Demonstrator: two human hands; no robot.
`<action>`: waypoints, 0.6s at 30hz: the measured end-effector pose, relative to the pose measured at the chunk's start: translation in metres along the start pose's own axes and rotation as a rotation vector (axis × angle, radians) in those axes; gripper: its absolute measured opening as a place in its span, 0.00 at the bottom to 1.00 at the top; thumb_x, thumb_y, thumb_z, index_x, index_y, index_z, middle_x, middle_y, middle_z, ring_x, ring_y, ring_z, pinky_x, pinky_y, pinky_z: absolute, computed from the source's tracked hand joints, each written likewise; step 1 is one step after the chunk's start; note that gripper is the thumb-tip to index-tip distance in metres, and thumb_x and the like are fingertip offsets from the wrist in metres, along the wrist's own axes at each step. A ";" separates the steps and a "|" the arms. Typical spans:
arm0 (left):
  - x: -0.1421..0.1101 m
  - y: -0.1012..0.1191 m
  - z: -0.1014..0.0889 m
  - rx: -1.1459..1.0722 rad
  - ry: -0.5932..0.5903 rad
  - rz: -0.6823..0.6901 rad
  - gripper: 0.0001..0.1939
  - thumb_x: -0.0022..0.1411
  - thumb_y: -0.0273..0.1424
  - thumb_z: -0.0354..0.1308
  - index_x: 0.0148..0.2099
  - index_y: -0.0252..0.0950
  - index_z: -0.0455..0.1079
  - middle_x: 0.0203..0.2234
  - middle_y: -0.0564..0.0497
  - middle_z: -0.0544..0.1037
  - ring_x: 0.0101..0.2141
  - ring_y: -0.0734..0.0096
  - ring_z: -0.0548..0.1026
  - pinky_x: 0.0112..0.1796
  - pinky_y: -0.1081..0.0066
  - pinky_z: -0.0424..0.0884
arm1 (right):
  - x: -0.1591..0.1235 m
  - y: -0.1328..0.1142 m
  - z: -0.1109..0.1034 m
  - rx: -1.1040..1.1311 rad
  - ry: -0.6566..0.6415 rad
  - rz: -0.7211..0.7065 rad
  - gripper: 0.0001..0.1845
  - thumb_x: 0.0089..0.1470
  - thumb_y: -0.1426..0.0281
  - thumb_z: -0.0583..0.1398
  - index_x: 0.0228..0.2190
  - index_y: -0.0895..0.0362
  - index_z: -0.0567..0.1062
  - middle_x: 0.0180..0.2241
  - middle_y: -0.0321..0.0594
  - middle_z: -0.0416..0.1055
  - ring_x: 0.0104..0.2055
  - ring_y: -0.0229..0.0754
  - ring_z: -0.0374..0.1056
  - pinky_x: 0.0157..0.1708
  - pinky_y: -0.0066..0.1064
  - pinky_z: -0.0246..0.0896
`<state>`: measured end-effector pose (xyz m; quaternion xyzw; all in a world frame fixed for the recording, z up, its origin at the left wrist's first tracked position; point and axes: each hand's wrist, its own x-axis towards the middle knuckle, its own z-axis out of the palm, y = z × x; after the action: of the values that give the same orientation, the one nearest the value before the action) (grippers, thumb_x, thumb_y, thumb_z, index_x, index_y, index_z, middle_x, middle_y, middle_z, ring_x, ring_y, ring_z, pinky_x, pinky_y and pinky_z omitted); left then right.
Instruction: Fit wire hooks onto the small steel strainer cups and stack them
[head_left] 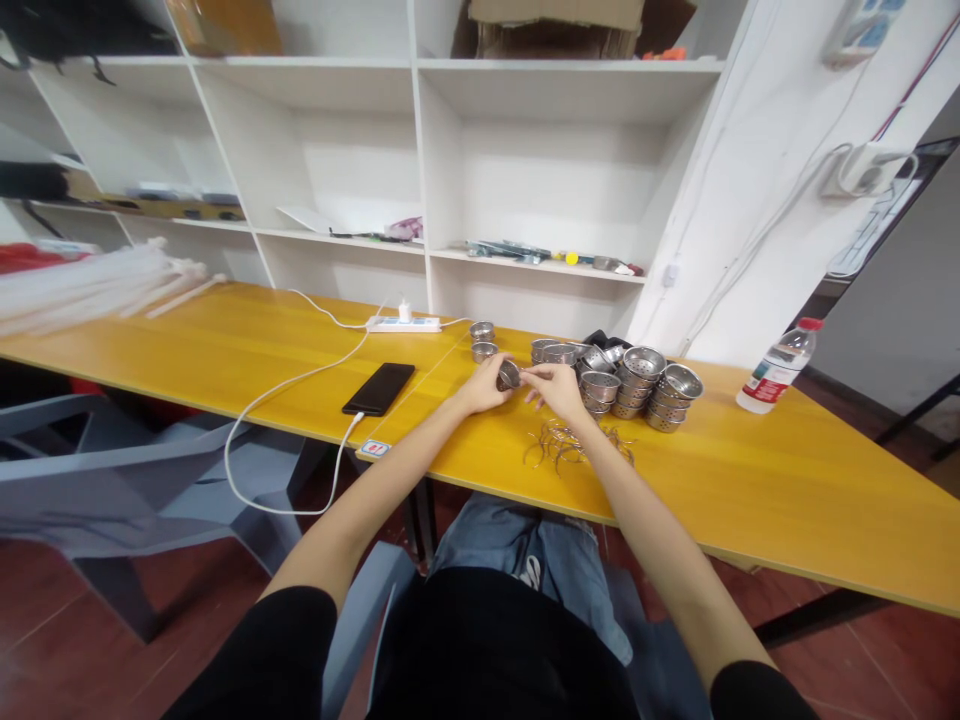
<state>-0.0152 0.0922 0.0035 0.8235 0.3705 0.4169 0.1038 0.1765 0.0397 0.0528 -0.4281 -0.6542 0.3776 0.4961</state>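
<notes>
A small perforated metal cup (508, 375) is gripped in my left hand (481, 387), tilted so its opening shows. My right hand (556, 388) reaches the cup's right side with thumb and fingertips pinched together at the rim. Whatever lies between those fingertips is too small to make out. Beneath my right forearm, a loose heap of thin curved metal wires (555, 445) rests on the yellow table (757, 480). Stacks of similar perforated cups (641, 385) stand to the right of my right hand. Behind my left hand are a few more metal cups (484, 350).
A black phone (379, 389) on a white cable lies to the left, with a power strip (405, 324) behind it. At the right stands a plastic bottle (780, 368). White shelves (540, 165) rise behind the table. A grey-blue chair (172, 470) is at the left.
</notes>
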 end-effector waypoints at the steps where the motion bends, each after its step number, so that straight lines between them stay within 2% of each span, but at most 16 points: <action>1: 0.000 0.000 0.000 0.003 -0.005 0.009 0.36 0.53 0.28 0.64 0.64 0.35 0.60 0.58 0.39 0.72 0.59 0.49 0.70 0.61 0.52 0.67 | 0.001 0.000 0.000 0.027 0.009 0.013 0.19 0.44 0.57 0.75 0.29 0.61 0.83 0.30 0.46 0.81 0.19 0.40 0.74 0.11 0.24 0.62; 5: 0.001 0.001 0.002 0.029 -0.025 0.054 0.37 0.51 0.27 0.63 0.64 0.37 0.60 0.58 0.40 0.72 0.60 0.48 0.69 0.62 0.51 0.66 | 0.006 0.002 -0.002 0.151 0.020 0.042 0.22 0.37 0.56 0.77 0.26 0.60 0.81 0.28 0.45 0.80 0.21 0.40 0.73 0.14 0.25 0.63; 10: 0.000 0.002 0.003 -0.009 -0.053 0.092 0.37 0.51 0.26 0.61 0.64 0.36 0.59 0.60 0.39 0.70 0.61 0.49 0.68 0.64 0.51 0.64 | 0.010 0.010 -0.003 0.263 0.036 0.006 0.23 0.36 0.54 0.77 0.27 0.60 0.82 0.24 0.43 0.78 0.24 0.39 0.72 0.24 0.30 0.69; 18: -0.001 0.011 0.003 0.015 -0.104 0.124 0.34 0.53 0.28 0.61 0.62 0.35 0.60 0.57 0.38 0.71 0.58 0.50 0.71 0.61 0.51 0.69 | 0.011 0.021 -0.001 0.157 0.048 -0.076 0.25 0.41 0.48 0.73 0.25 0.59 0.82 0.24 0.41 0.75 0.24 0.38 0.67 0.24 0.30 0.61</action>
<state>-0.0080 0.0841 0.0060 0.8662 0.3160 0.3762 0.0908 0.1797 0.0574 0.0373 -0.3717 -0.6264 0.3982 0.5576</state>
